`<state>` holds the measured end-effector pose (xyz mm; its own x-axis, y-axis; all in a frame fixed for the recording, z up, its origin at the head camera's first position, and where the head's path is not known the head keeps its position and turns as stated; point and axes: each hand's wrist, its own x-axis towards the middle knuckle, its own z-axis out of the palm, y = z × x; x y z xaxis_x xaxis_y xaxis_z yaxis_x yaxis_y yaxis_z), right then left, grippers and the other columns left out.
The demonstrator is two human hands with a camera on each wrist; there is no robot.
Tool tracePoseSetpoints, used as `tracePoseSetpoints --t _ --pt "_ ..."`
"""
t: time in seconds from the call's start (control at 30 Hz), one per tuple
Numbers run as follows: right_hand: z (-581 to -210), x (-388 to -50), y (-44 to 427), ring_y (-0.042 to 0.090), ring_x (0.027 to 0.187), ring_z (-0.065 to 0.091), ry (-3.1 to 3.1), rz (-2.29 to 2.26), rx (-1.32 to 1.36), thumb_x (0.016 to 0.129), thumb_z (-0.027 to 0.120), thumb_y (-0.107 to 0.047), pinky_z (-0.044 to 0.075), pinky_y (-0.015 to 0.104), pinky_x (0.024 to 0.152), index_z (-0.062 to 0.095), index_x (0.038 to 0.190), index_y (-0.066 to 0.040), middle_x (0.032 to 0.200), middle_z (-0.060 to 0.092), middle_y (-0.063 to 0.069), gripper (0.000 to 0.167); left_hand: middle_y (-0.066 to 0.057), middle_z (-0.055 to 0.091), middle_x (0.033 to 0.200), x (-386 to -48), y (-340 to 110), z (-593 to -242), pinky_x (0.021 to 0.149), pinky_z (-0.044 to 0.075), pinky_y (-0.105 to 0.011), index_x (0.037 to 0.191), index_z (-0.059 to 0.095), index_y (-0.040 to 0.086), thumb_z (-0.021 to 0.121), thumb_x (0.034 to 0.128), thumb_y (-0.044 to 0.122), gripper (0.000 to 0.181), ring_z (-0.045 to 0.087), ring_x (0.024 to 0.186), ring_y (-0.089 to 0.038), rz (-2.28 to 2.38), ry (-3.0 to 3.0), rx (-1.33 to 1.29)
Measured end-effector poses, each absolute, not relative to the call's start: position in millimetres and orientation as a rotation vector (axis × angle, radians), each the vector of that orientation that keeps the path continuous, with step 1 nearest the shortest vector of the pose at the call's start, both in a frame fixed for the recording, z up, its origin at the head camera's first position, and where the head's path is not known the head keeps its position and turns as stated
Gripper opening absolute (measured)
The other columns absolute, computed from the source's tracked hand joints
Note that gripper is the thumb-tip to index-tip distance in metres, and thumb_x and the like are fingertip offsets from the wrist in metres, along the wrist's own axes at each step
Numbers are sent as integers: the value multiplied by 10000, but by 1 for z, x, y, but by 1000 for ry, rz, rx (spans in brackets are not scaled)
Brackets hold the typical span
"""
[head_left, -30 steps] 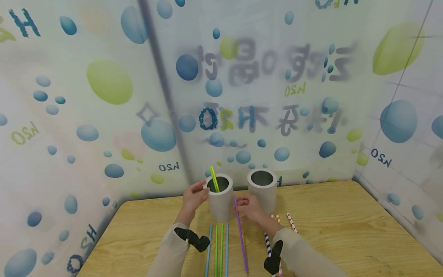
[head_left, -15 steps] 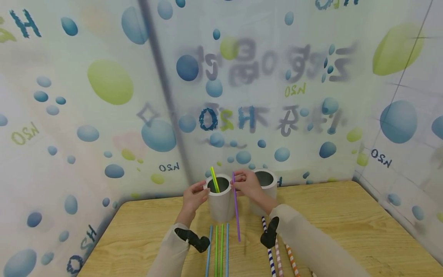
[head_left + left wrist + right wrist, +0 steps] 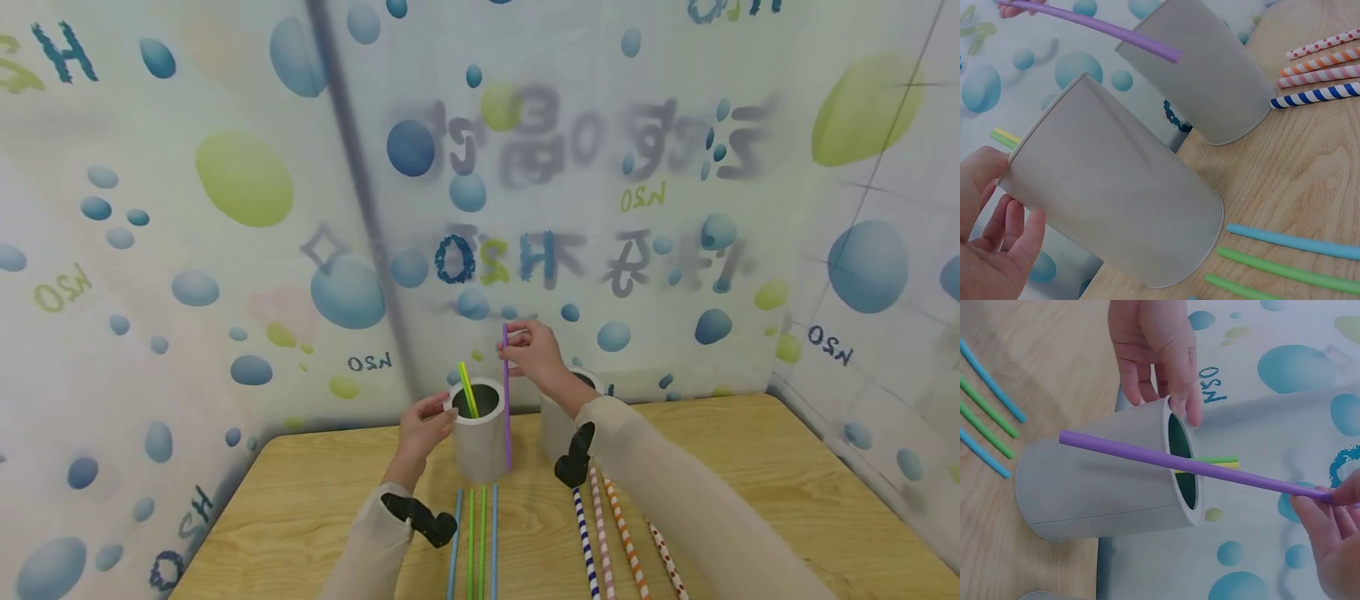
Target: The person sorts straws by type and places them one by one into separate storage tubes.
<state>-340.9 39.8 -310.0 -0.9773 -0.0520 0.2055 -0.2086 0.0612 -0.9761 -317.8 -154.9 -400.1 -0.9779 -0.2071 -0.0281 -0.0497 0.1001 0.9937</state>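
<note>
In my right hand (image 3: 534, 354) I pinch a purple straw (image 3: 1122, 452) near its upper end. It hangs upright in the head view, its lower end in front of the left grey cup's right side. My left hand (image 3: 423, 431) holds this left grey cup (image 3: 1116, 187) at the left of its rim, thumb in front. A green straw and a yellow straw (image 3: 468, 390) lean inside the cup, sticking out above the rim. A second grey cup (image 3: 1200, 69) stands to the right, partly hidden by my right forearm in the head view.
Blue and green straws (image 3: 482, 542) lie in a row on the wooden table (image 3: 300, 500) before the left cup. Several striped and dotted straws (image 3: 626, 537) lie at right. A patterned curtain (image 3: 262, 333) hangs behind the table's far edge.
My right hand has risen with the purple straw, lifting it from the table to above the left cup's rim height. The left hand has stayed at the left cup.
</note>
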Motion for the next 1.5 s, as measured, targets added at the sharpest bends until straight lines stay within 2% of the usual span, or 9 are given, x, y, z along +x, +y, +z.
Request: tracePoseSetpoints --t 0.13,0.33,0.5,0.73,0.83,1.1,1.5 --pt "-301 -344 35 333 850 620 -2157 2042 278 799 642 38 559 385 620 549 1088 12 945 634 213 304 -161 521 1090 -318 -155 -397 810 518 -382 1184 599 39 656 822 65 368 534 959 -263 -2000 -2250 272" --pt "-287 -347 26 296 839 611 -2095 2020 266 811 631 21 560 383 626 538 1098 4 906 622 165 302 -159 524 1081 -316 -157 -395 803 522 -372 1181 601 38 651 827 66 359 536 950 -255 -1990 -2255 262" --pt "-277 -350 21 265 794 607 -2046 1987 236 815 639 -1 553 429 646 517 1125 1 887 607 143 332 -167 516 1093 -316 -157 -395 804 521 -366 1187 596 28 656 822 62 371 531 941 -246 -2006 -2243 240" --pt "-272 -352 19 238 782 600 -2005 1921 220 838 621 -23 550 293 563 516 1130 -10 874 604 124 310 -168 518 1100 -316 -157 -396 798 523 -357 1194 589 27 665 817 71 387 532 939 -239 -2013 -2243 225" --pt "-275 -355 17 260 782 600 -2003 1914 239 843 619 -20 546 286 562 516 1124 -8 863 597 125 299 -167 517 1094 -317 -157 -397 791 526 -349 1194 591 29 665 817 67 386 533 928 -233 -2017 -2241 227" --pt "-297 -359 15 347 873 600 -2079 1924 367 843 598 12 549 427 686 523 1133 20 932 612 201 300 -158 520 1077 -316 -157 -400 791 526 -356 1184 598 34 651 823 53 365 533 927 -235 -2006 -2242 239" --pt "-338 -367 19 345 831 614 -2155 1987 383 823 616 63 556 399 639 571 1068 17 887 615 190 253 -164 519 1094 -316 -156 -400 796 525 -355 1183 597 30 653 818 48 370 535 939 -239 -2035 -2226 255"
